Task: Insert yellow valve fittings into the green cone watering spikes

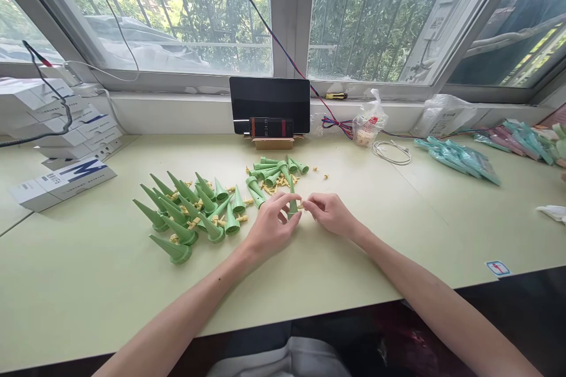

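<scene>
My left hand point(273, 224) is closed round a green cone-shaped plant watering spike point(292, 206), which stands upright with its wide end down. At the spike's right side, my right hand point(331, 213) pinches a small yellow valve point(301, 207); the fingertips hide most of it. To the left of my hands stand and lean several green spikes point(177, 252) with yellow valves on their sides. Beyond my hands lies a pile of green spikes point(265, 172) with no valves visible on them, beside loose yellow valves point(270, 188).
A dark tablet point(269, 97) stands at the back with a phone point(270, 128) showing a timer in front. White boxes point(64, 182) are stacked at the left. To the right lie a coiled white cable point(391, 153), a bagged cup point(369, 123) and teal packets point(460, 159).
</scene>
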`<state>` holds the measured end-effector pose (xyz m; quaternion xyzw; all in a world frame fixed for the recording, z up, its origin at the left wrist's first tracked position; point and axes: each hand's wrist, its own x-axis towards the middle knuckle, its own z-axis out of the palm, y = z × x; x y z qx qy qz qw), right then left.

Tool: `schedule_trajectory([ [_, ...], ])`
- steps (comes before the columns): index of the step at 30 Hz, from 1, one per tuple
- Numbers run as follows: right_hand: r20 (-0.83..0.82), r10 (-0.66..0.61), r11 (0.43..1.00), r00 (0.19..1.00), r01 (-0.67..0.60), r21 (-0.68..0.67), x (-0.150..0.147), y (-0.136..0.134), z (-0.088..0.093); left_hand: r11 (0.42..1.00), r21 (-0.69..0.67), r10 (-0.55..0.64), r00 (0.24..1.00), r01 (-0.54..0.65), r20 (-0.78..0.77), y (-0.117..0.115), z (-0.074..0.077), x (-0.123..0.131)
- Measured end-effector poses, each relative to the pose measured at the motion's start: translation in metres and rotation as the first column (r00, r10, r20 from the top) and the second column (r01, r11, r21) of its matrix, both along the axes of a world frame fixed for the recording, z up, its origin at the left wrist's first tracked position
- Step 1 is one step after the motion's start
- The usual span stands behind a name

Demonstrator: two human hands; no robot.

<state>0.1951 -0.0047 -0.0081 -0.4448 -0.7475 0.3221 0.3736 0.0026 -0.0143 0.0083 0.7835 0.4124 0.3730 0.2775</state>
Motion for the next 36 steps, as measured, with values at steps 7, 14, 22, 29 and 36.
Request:
schedule_trajectory([
  [7,-0.039,0.013,0.998,0.999,-0.011,0.057,-0.0008,-0.0010,0.0012,0.999,-0.009,0.030,1.000,-0.030,0.005,0.0014,-0.0026,-0.0009],
  [14,-0.044,0.029,0.999,0.999,-0.027,0.036,-0.0007,-0.0007,-0.0002,1.000,-0.014,0.028,0.999,-0.028,-0.019,0.0014,-0.0035,-0.0015],
  [22,0.021,0.013,1.000,1.000,-0.014,0.027,0.0012,0.0022,-0.0035,0.999,0.019,-0.025,0.999,0.026,-0.037,0.0026,-0.0074,-0.0023],
  [29,0.010,0.024,0.999,1.000,-0.024,0.021,0.0001,0.0001,-0.0009,1.000,0.024,-0.017,0.999,0.018,-0.041,0.0044,-0.0088,-0.0021],
  [36,-0.050,0.024,0.999,0.998,-0.022,0.044,-0.0009,-0.0010,0.0002,0.999,0.027,0.021,0.999,-0.020,-0.049,0.0039,-0.0074,-0.0014],
])
